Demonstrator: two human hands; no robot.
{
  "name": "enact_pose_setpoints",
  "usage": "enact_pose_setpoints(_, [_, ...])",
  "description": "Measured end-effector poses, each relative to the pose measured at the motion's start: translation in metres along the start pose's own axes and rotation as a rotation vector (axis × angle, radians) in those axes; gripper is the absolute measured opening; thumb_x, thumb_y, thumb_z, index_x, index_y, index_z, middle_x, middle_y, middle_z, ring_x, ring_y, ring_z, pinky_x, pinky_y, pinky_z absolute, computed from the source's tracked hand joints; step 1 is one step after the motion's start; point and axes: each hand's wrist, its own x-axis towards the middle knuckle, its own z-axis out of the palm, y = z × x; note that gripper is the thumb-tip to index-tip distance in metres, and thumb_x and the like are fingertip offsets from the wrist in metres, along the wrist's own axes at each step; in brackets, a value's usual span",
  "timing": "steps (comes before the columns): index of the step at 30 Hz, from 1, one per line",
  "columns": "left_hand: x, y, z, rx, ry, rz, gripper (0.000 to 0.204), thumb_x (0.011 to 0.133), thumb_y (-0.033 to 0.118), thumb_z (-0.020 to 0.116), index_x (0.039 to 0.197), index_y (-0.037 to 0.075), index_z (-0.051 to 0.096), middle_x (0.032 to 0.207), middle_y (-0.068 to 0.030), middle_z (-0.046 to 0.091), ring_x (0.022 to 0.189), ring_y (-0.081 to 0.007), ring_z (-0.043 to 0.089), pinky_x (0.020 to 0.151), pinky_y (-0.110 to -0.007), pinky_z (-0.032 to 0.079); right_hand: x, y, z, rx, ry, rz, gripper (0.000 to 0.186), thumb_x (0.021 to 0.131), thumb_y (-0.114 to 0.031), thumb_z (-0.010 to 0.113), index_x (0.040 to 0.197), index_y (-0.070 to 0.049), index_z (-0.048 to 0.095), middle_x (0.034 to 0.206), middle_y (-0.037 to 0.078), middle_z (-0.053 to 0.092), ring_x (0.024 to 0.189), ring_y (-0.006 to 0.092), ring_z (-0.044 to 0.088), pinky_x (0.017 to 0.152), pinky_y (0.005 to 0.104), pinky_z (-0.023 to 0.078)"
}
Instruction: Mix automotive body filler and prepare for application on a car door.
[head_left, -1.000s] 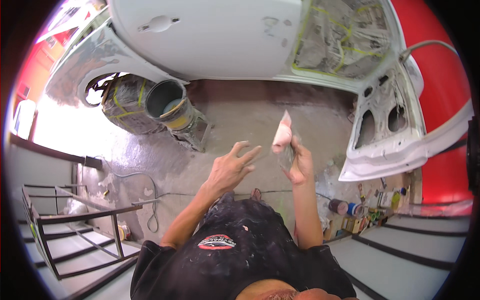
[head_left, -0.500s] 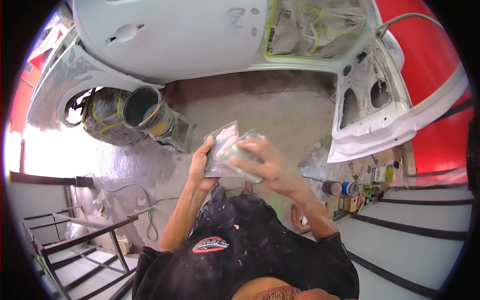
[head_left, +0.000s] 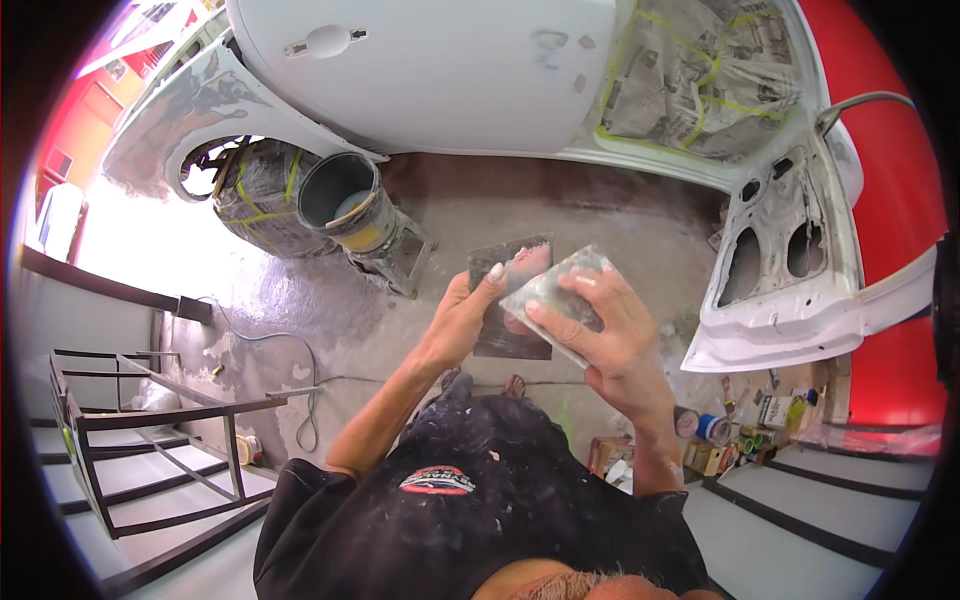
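Note:
My left hand (head_left: 458,318) grips a thin dark flat plate (head_left: 513,343) by its left edge, thumb on top. A smear of pinkish paste (head_left: 528,262) sits near the plate's upper right corner. In my right hand (head_left: 622,335) is a pale, cloudy flat spreader (head_left: 552,283), held with the thumb and fingers spread across its face. The spreader lies tilted over the right side of the plate and hides part of it. Whether the two touch along the lower edge, I cannot tell. Both hands are in front of my body, above the floor.
Ahead stands a white car body (head_left: 440,85) with an opening masked in paper and yellow tape. A bucket (head_left: 365,222) rests on a stand at left, beside a sanded fender (head_left: 205,105). An open door (head_left: 775,310) juts in at right. Cans (head_left: 714,429) and a metal frame (head_left: 150,415) flank me.
The whole scene has shifted rightward in view. My right hand has turned the spreader so its broad face shows, and it is less blurred. Both hands keep their holds.

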Motion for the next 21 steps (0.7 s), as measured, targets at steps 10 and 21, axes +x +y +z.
enact_pose_setpoints(10, [0.022,-0.016,0.006,-0.574,0.072,-0.236,0.049,0.107,0.035,0.032,0.136,-0.002,0.049,0.119,-0.0144,0.063,0.11,-0.0248,0.063,0.098,-0.041,0.05,0.002,0.004,0.007,0.322,0.029,-0.115,0.057,0.065,0.002,0.067,0.118,-0.021,0.071,0.12,0.01,0.059,0.116,0.0341,0.057,0.107,0.0523,0.042])
enact_pose_setpoints(21, [0.034,-0.034,0.016,-0.253,0.241,0.302,0.056,0.105,0.044,0.04,0.135,-0.002,0.047,0.115,-0.0064,0.062,0.1,-0.0126,0.061,0.088,-0.032,0.051,-0.061,0.094,0.025,0.827,0.245,0.474,0.038,0.085,0.0,0.063,0.122,-0.009,0.065,0.119,0.01,0.062,0.113,0.0276,0.061,0.094,0.041,0.053])
